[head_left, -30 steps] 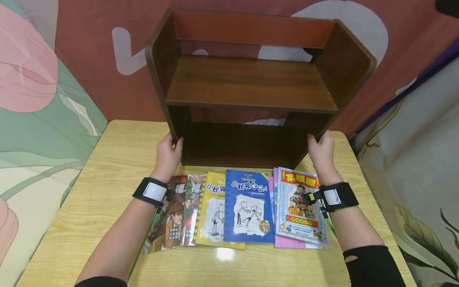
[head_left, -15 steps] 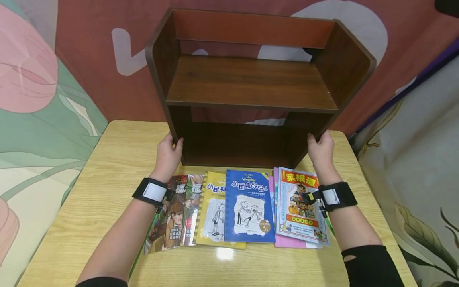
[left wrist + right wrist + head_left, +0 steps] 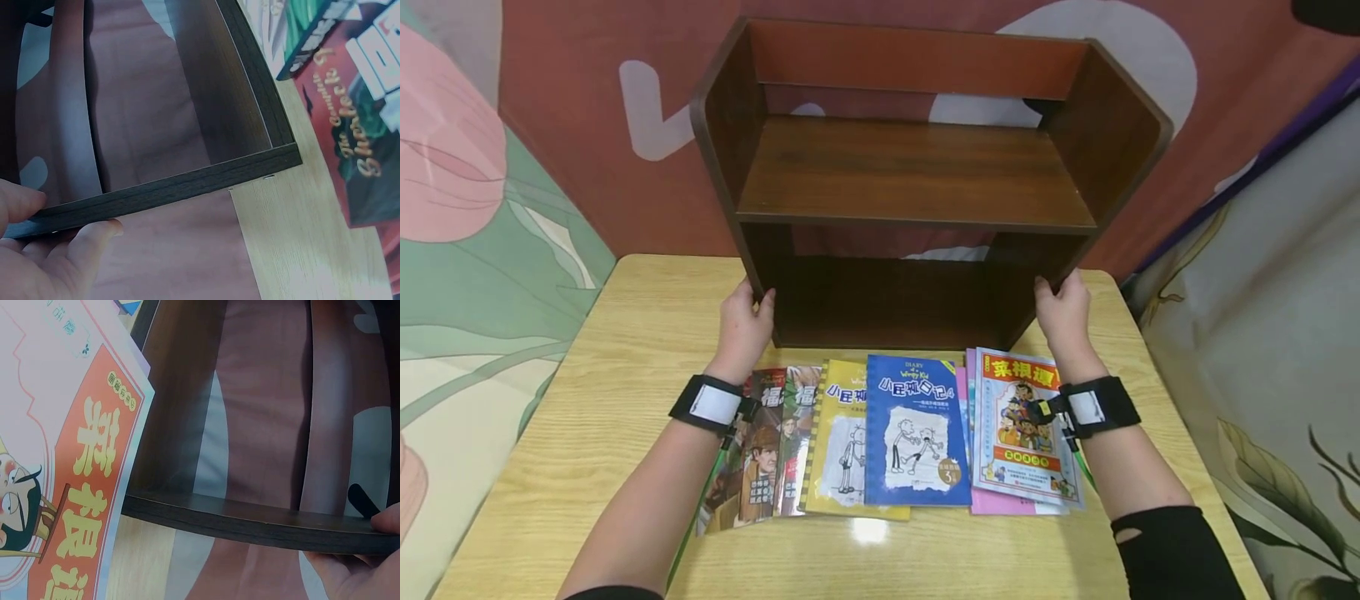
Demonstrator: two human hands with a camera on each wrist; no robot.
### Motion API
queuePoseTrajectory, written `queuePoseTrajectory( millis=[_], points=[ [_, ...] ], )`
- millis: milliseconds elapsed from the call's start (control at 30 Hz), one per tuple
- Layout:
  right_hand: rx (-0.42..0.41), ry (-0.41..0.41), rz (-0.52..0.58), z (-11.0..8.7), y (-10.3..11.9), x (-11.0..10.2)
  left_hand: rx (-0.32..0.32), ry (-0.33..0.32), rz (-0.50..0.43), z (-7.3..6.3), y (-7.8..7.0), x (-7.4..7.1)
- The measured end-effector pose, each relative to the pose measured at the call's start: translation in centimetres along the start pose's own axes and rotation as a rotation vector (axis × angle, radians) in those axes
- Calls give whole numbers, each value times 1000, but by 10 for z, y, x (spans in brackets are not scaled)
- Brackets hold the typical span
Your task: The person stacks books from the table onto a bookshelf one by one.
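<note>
A dark brown two-tier bookshelf [image 3: 917, 175] stands upright at the back of the table, its shelves bare. My left hand [image 3: 743, 329] grips the lower part of its left side panel; the left wrist view shows the thumb and fingers [image 3: 94, 240] on either side of the panel's edge. On the opposite panel, at about the same height, my right hand [image 3: 1064, 317] holds the edge, thumb toward the inside. In front of the bookshelf lie a blue comic book [image 3: 917, 467], a yellow one [image 3: 831, 450], a light-blue-bordered book [image 3: 1026, 425] and dark-covered books [image 3: 763, 454].
The books overlap in a row on the light wooden table [image 3: 587, 433], just before the bookshelf's bottom edge. A reddish cloth backdrop [image 3: 587, 167] hangs right behind the bookshelf. A pale leaf-patterned cloth [image 3: 1247, 350] hangs at the right.
The whole scene shifts slightly left in the head view. Both hands keep their hold on the bookshelf, and the books have not visibly moved on the table.
</note>
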State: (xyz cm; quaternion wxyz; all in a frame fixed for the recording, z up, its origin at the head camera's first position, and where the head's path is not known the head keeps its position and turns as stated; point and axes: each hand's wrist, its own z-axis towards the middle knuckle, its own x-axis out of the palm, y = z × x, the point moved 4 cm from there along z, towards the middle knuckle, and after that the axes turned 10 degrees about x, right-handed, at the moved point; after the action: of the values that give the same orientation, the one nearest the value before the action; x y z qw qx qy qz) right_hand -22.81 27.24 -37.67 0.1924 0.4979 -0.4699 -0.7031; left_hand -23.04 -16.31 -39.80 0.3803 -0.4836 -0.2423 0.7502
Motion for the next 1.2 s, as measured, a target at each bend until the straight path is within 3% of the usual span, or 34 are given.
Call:
queuePoseTrajectory(
  millis=[500, 933, 1200],
  points=[
    [-21, 37, 13, -5, 10, 7, 0, -34, 5, 1, 5, -12],
    [-34, 49, 8, -4, 11, 8, -14, -27, 16, 1, 7, -13],
    [-22, 119, 14, -3, 14, 13, -24, -47, 21, -2, 8, -19]
  ],
)
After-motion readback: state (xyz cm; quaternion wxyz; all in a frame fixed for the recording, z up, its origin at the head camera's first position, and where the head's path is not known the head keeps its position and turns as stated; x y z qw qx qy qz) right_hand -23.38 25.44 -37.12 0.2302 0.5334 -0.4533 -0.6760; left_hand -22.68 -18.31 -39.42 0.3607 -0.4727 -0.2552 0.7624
